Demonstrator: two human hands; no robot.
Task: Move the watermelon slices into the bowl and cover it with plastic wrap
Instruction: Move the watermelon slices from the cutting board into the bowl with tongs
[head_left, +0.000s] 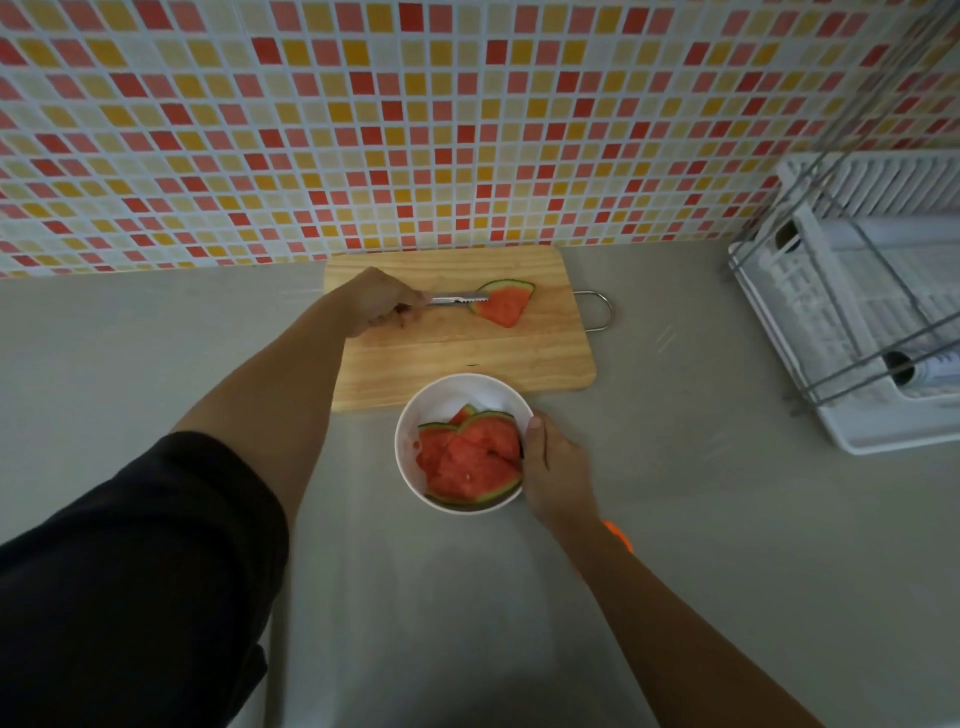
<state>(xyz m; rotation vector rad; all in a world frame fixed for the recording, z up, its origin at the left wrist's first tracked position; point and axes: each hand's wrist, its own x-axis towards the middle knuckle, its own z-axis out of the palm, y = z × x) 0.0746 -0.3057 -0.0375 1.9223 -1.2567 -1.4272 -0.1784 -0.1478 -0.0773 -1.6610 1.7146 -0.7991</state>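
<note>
A white bowl (452, 395) stands on the grey counter just in front of a wooden cutting board (467, 358). Several watermelon slices (467, 457) lie inside it. My right hand (556, 467) grips the bowl's right rim, thumb on top. One more watermelon slice (504, 304) lies at the back of the board. My left hand (382, 304) holds metal tongs (457, 299), whose serrated tips touch that slice's left edge. A roll of plastic wrap (930, 371) lies in the white dish rack at the right.
The white dish rack (857, 436) with a wire frame fills the right side of the counter. A tiled wall rises right behind the board. A metal handle (602, 309) sticks out from the board's right edge.
</note>
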